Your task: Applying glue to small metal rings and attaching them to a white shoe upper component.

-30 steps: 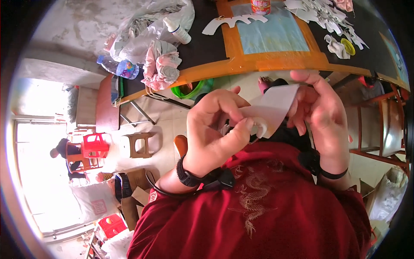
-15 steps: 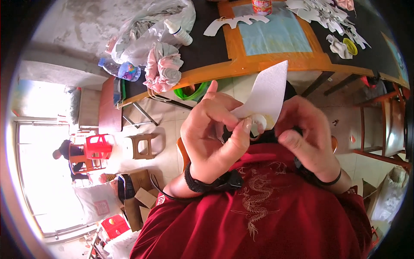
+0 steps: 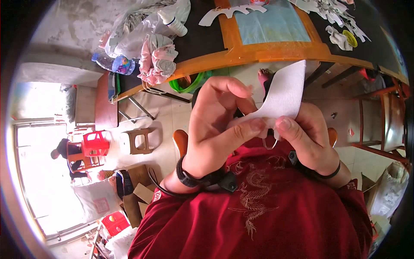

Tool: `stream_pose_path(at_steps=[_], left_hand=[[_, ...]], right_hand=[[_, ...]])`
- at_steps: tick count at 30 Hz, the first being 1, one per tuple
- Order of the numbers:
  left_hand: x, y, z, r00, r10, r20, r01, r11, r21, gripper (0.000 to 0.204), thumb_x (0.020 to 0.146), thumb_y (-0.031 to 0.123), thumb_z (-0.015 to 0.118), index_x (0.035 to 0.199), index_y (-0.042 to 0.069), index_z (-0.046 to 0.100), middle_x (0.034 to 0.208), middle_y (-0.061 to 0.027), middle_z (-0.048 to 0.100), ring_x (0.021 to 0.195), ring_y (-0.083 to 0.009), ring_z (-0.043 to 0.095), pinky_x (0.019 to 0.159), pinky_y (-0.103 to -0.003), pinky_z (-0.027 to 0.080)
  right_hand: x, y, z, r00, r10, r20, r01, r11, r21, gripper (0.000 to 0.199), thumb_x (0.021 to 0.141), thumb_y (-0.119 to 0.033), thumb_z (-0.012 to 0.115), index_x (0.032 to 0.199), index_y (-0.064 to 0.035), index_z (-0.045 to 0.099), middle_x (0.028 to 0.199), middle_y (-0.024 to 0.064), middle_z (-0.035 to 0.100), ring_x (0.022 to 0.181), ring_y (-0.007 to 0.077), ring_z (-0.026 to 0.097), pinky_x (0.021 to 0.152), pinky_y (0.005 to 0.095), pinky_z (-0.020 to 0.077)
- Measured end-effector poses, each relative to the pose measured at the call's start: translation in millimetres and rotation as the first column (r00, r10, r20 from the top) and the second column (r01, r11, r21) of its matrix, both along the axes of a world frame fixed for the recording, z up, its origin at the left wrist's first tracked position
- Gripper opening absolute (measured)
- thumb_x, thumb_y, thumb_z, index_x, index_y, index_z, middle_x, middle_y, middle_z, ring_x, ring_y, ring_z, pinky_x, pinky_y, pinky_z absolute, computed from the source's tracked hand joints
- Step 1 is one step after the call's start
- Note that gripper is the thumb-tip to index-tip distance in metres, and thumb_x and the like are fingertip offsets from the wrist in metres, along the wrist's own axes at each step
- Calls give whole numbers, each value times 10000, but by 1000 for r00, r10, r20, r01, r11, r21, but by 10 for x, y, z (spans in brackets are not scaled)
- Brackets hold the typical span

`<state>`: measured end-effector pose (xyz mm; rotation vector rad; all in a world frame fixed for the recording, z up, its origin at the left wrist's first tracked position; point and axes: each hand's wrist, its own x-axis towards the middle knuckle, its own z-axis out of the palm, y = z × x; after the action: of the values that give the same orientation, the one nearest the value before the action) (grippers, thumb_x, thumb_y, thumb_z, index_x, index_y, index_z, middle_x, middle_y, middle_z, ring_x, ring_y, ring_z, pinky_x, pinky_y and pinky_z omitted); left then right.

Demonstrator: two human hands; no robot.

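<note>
A curved white piece of thick, felt-like sheet (image 3: 285, 84) is held up in front of my chest, its wide end pointing up and away. My left hand (image 3: 213, 125) holds its lower left edge, thumb on top, the index finger curled above and apart from it. My right hand (image 3: 311, 137) pinches the lower right edge between thumb and fingers. Between the two thumbs the edge looks folded, and a thin, shiny, wire-like loop (image 3: 271, 144) hangs below it. The fingers behind the sheet are hidden.
Ahead stands a table with an orange-brown edge (image 3: 241, 58). On it lie a cut white strip (image 3: 233, 13), a pile of white pieces (image 3: 332, 17), a yellow ring-shaped lid (image 3: 349, 39), a white bottle (image 3: 172, 23), pink cloth (image 3: 157, 58) and a plastic bottle (image 3: 114, 64). A green basin (image 3: 189, 83) sits underneath.
My right hand has come in and closed on the white piece. The piece has shifted right, and the wire-like loop now shows below it. My left index finger has lifted off.
</note>
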<state>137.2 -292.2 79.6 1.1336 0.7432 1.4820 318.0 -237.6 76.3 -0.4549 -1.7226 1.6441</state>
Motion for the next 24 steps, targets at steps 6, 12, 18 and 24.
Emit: stream_pose_path(at_steps=[6,12,18,24], left_hand=[[8,-43,61,962,-83,260,144,964,-225,446,821,-149,564,1171,58,381,905,-78,533,826,-143,573,702,-247,473],[89,-52,65,965,54,-256,-62,998,-25,489,853,-52,572,1245,38,294,862,-120,535,763,-162,544,656,-252,438],[81,-37,63,964,1,-265,-5,1000,-14,584,923,82,552,1391,-15,216,929,-134,564,788,-157,545,723,-262,437],[41,-92,144,991,-43,-127,10,968,-249,805,875,585,543,1334,-42,333,958,-115,590,878,-157,593,773,-246,442]], right_hand=[[49,-27,12,996,78,-39,-86,955,-283,286,1000,-243,478,925,12,582,721,-23,503,641,44,414,568,206,346],[38,-7,38,997,69,36,-65,992,-112,275,1005,-216,453,907,7,581,745,-5,534,656,48,435,572,216,355],[41,-31,86,1000,17,-4,-18,962,-273,303,992,-258,476,962,11,613,796,-9,579,686,40,464,621,199,362],[113,-38,23,996,84,-39,-92,953,-290,316,978,-284,507,1003,12,616,792,-5,583,678,45,472,600,207,371]])
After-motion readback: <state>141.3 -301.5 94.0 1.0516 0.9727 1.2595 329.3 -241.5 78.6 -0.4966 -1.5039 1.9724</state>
